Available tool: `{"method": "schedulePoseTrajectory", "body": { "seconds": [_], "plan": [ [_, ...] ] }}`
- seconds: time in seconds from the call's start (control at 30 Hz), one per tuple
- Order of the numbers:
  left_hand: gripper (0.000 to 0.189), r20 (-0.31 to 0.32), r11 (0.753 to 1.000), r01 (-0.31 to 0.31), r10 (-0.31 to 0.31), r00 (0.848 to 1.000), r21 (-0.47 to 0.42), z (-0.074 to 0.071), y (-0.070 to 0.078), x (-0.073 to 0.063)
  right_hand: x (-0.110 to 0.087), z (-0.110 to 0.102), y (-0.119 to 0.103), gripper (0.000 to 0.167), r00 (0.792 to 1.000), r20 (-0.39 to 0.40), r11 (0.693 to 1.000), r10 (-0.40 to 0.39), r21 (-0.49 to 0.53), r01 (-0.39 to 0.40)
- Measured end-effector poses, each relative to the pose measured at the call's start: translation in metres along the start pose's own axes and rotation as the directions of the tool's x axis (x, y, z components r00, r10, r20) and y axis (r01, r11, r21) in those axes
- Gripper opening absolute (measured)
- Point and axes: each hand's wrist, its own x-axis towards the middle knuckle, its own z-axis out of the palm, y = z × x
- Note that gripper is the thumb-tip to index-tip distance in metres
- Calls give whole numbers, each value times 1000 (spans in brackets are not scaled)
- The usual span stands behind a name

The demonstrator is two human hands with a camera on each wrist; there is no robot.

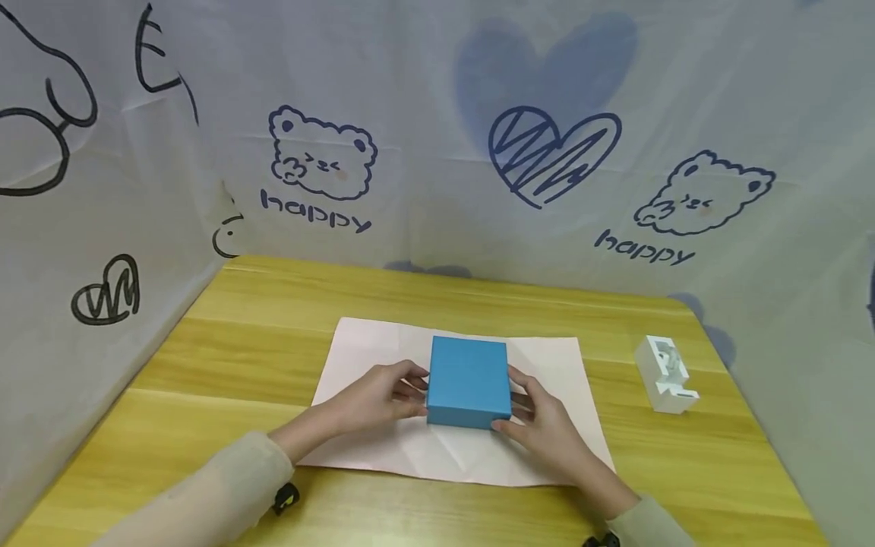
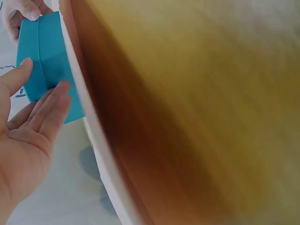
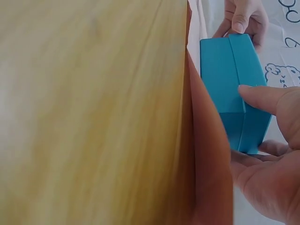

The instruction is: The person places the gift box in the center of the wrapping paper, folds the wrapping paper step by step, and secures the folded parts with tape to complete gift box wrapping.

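A square blue box [image 1: 469, 372] with a lid sits on a sheet of pale pink paper [image 1: 383, 349]. My left hand [image 1: 383, 395] holds the box's left side, with the thumb near the front corner and the fingers along the side. On the opposite side my right hand [image 1: 543, 422] grips the box, its thumb [image 3: 258, 97] on the front corner by the lid seam. Both wrist views show the lid seam running round the box [image 2: 47, 61]. The box's underside is hidden.
At the right of the wooden table [image 1: 225, 365] stands a white block-like object [image 1: 664, 376] with a hollow and a small ledge. White cloth [image 1: 424, 228] with bear and heart drawings hangs behind and beside the table. The paper's front edge [image 3: 208, 140] lifts off the wood.
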Motion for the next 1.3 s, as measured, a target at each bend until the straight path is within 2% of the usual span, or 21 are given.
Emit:
{"method": "schedulePoseTrajectory", "body": {
  "seconds": [0.33, 0.43, 0.53, 0.6, 0.7, 0.77, 0.87, 0.9, 0.97, 1.1, 1.23, 1.3],
  "plan": [
    [50, -7, 1000, 14, -14, 1000, 3, 0, -5, -1, 6, -1, -1, 88, 1000, -4, 999, -16, -37, 16],
    [56, 4, 997, 48, -49, 999, 52, -5, -3, -2, 8, -2, -2, 90, 1000, 6, 999, -19, -26, 19],
    [68, -10, 980, 113, -113, 994, 165, -12, 3, -4, 9, -5, -5, 93, 999, 27, 999, -40, -24, 40],
    [78, -42, 958, 132, -125, 991, 256, -17, 9, -5, 9, -8, -8, 96, 998, 23, 998, -59, -37, 60],
    [92, -85, 901, 88, -58, 995, 424, -24, 18, -4, 7, -18, -12, 95, 995, -13, 994, -97, -59, 96],
    [96, -83, 846, 19, 30, 996, 533, -26, 22, -2, 4, -26, -13, 91, 992, -47, 991, -120, -70, 117],
    [97, -45, 742, -70, 133, 990, 667, -27, 26, 1, -3, -41, -10, 86, 989, -90, 990, -119, -85, 112],
    [97, -25, 710, -91, 152, 988, 699, -26, 27, 1, -5, -46, -8, 85, 989, -102, 990, -110, -95, 101],
    [97, 14, 668, -123, 167, 986, 734, -23, 29, 3, -9, -57, -4, 85, 990, -125, 991, -69, -125, 54],
    [95, 94, 616, -172, 158, 983, 768, -14, 30, 8, -18, -77, 6, 86, 989, -151, 980, -4, -198, -27],
    [91, 168, 601, -207, 122, 978, 772, -2, 30, 7, -31, -90, 19, 87, 990, -124, 970, 73, -220, -99],
    [89, 191, 608, -211, 99, 977, 765, 3, 28, 5, -37, -93, 25, 88, 988, -102, 964, 120, -224, -140]
  ]
}}
